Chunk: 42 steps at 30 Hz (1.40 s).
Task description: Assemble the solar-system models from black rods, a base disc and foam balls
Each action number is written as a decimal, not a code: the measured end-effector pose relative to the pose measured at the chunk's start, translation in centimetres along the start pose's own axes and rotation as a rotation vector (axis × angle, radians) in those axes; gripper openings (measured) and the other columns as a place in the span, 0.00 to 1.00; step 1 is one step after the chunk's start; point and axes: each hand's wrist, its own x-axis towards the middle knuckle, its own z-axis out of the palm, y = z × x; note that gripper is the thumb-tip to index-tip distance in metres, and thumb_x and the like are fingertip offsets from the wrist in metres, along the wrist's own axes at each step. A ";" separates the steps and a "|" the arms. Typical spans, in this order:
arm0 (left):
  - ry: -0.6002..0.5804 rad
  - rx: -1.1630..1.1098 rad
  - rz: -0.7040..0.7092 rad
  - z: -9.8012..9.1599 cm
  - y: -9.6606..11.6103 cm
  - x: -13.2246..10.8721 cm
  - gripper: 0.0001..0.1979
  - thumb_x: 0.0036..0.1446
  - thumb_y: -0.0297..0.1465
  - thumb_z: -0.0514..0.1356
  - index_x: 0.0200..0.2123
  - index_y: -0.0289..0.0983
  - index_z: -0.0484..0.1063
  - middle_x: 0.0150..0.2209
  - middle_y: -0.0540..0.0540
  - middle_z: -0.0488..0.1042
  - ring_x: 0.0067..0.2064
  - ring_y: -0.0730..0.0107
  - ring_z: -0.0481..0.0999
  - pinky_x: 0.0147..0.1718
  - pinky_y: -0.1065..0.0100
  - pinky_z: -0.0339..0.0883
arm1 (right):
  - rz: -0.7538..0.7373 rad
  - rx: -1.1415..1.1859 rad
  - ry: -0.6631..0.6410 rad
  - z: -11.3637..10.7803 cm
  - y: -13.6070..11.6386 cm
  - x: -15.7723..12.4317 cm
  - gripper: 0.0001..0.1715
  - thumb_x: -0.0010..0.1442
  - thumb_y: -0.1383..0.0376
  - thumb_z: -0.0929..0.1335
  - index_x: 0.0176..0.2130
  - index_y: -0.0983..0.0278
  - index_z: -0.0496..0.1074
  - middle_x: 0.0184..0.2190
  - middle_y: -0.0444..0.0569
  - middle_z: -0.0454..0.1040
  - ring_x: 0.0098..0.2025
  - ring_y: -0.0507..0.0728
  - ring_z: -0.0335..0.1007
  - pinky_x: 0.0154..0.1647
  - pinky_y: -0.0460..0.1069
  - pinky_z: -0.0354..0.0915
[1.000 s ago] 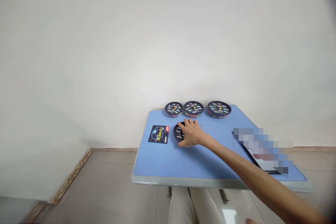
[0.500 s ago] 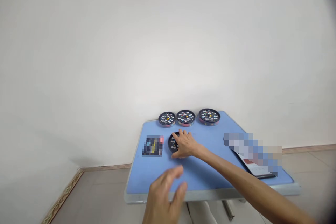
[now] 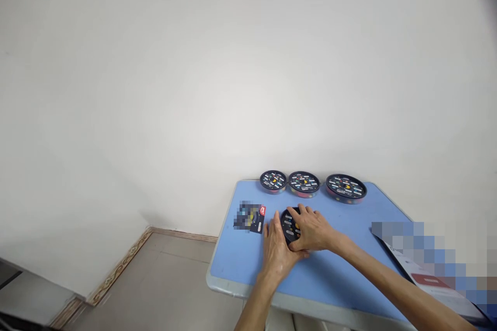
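A round tin [image 3: 288, 227] with a black lid, printed with small labels and a yellow shape, sits on the blue table. My right hand [image 3: 313, 228] grips it from the right, fingers over the far rim and thumb at the near side. Around its left and near edge, my left hand [image 3: 277, 253] holds the same tin, with the thumb by the right hand. Both hands cover much of its lid and side. Left of my hands lies a dark printed card [image 3: 256, 220] with a red corner, partly blurred out.
Three similar round tins stand along the table's far edge: a left one [image 3: 273, 181], a middle one [image 3: 304, 183] and a larger right one [image 3: 346, 187]. A tablet-like device [image 3: 430, 280], partly blurred out, lies at the right. The white wall [image 3: 248, 88] rises behind the blue table [image 3: 233, 264].
My left hand has moved up from the near edge and taken hold of the tin. My right hand stays on it. The view has swung left, shifting everything rightward.
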 end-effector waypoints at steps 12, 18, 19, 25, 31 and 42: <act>0.012 0.045 0.030 -0.1 -0.7 0.0 0.59 0.31 0.34 0.77 0.66 0.33 0.52 0.65 0.31 0.63 0.68 0.44 0.55 0.68 0.43 0.40 | -0.038 0.098 -0.017 -0.7 1.4 -0.4 0.55 0.42 0.49 0.74 0.64 0.66 0.60 0.54 0.65 0.66 0.51 0.72 0.67 0.48 0.60 0.62; 0.032 0.055 0.051 0.1 -0.9 -0.1 0.57 0.32 0.36 0.76 0.65 0.33 0.55 0.65 0.32 0.62 0.68 0.42 0.56 0.67 0.42 0.40 | -0.026 0.173 0.004 -1.6 1.8 -0.7 0.48 0.45 0.48 0.73 0.61 0.62 0.62 0.51 0.60 0.69 0.51 0.69 0.68 0.45 0.56 0.64; 0.035 0.053 0.057 0.2 -0.9 -0.1 0.56 0.33 0.37 0.76 0.65 0.34 0.55 0.65 0.32 0.62 0.68 0.42 0.56 0.67 0.42 0.40 | -0.023 0.183 0.012 -1.7 1.9 -0.7 0.48 0.46 0.48 0.73 0.61 0.62 0.62 0.51 0.59 0.69 0.51 0.69 0.68 0.45 0.56 0.64; 0.042 0.040 0.066 0.1 -0.9 -0.3 0.54 0.36 0.38 0.75 0.65 0.35 0.56 0.65 0.34 0.63 0.68 0.43 0.56 0.67 0.43 0.41 | -0.023 0.212 0.037 -2.2 2.0 -0.6 0.48 0.46 0.47 0.73 0.61 0.63 0.63 0.52 0.60 0.69 0.51 0.71 0.68 0.46 0.58 0.65; -0.002 0.095 0.045 -0.3 -0.3 -0.5 0.54 0.37 0.39 0.75 0.65 0.32 0.56 0.66 0.31 0.61 0.69 0.43 0.53 0.68 0.44 0.40 | 0.004 0.210 0.055 -2.8 2.8 -1.2 0.54 0.46 0.43 0.71 0.64 0.66 0.60 0.58 0.64 0.66 0.55 0.73 0.65 0.50 0.60 0.64; -0.003 0.164 0.102 0.2 -0.6 -0.6 0.56 0.38 0.47 0.73 0.67 0.33 0.53 0.66 0.30 0.59 0.70 0.40 0.49 0.66 0.41 0.40 | 0.001 0.152 0.179 -2.5 3.3 -5.8 0.56 0.46 0.42 0.72 0.66 0.60 0.57 0.60 0.62 0.64 0.55 0.73 0.66 0.53 0.63 0.63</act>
